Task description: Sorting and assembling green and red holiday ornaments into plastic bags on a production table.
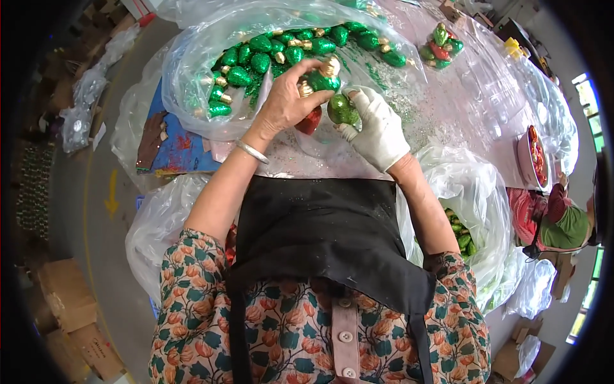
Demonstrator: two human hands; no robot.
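Observation:
My left hand (288, 99), bare with a silver bangle at the wrist, is closed around a green glitter bulb ornament with a gold cap (322, 78), and a red glitter ornament (309, 120) sits under its palm. My right hand (377, 128), in a white glove, grips another green glitter ornament (341, 109) right beside it. Both hands meet above the pinkish table top (460, 109). Just beyond them lies an open clear plastic bag (192, 77) holding several green ornaments (256, 54).
A small packet of red and green ornaments (441, 45) lies at the far right of the table. A white bag with green ornaments (462, 233) hangs at my right side. Another person in green and red (563, 221) sits at the right by a red bowl (534, 157). Cardboard boxes (70, 301) stand on the floor at left.

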